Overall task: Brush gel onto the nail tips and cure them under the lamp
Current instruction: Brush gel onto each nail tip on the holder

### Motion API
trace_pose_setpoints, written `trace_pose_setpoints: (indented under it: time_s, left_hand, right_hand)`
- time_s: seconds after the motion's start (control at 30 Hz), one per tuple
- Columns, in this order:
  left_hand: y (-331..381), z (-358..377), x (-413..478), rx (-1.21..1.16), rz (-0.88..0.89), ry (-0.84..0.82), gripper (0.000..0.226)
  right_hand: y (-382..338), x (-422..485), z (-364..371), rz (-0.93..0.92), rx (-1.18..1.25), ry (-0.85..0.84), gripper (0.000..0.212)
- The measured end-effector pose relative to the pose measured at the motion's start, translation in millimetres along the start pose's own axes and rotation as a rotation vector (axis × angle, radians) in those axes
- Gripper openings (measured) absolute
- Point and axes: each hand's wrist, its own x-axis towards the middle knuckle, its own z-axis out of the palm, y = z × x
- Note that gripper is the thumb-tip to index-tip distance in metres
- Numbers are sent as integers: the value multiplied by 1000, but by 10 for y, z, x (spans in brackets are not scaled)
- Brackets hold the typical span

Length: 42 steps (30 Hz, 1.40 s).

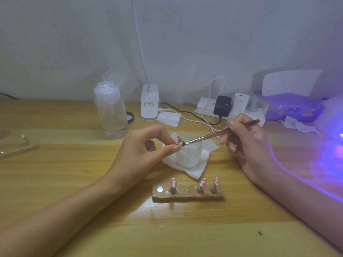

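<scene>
Desk (65,182): pale wood grain; it carries everything listed below.
Curing lamp (334,117): far right edge, partly cut off by the frame; violet light spills onto the desk and along my right forearm.
Tissue pack (291,106): purple, far right, just left of the curing lamp.
Pump bottle (111,112): clear, upright, far left of centre, its flip lid open.
Left hand (143,151): mid-desk, thumb and forefinger pinched on the stand of one nail tip, held above the jar.
Right hand (248,145): right of the jar, fingers curled round the brush shaft like a pen.
Power strip (206,106): white, far centre, with a black adapter and a white one plugged in.
Napkin (196,169): white, spread flat under the jar.
Holder block (187,194): near centre, lying left to right, one bare metal disc at its left end.
Jar (187,154): small, whitish, standing on the napkin between my hands.
Brush (213,135): reddish handle, slanting down to the left; its bristles touch the held nail tip.
Standing nail tips (202,182): three, pink with white dots, upright on the holder block.
Held nail tip (179,139): pink, at my left fingertips, over the jar mouth.
</scene>
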Motion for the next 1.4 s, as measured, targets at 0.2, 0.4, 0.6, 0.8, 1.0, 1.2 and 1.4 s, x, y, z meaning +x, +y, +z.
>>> trace_pose_setpoints:
  time_s: [0.2,0.4,0.6,0.8,1.0,1.2,1.4]
  left_hand:
    - [3,5,-5,80,70,-4,13]
    - [-1,11,-3,99,91,1,13]
    - [5,1,-6,105,94,8,13]
    - [10,12,1,144,97,22,14]
    - [2,12,0,146,90,29,14]
    - [1,16,0,163,93,41,16]
    - [0,14,-4,155,84,36,16]
  right_hand:
    - [-4,-2,-1,-45,18,-32,28]
    - [3,14,-25,-34,47,13,30]
    - [20,7,-20,-15,7,24,32]
    - [10,3,-6,-33,11,-29,35]
    - [2,11,-10,-5,53,3,28]
    - [14,15,-18,9,28,19,28]
    - [16,14,1,-13,13,-17,28]
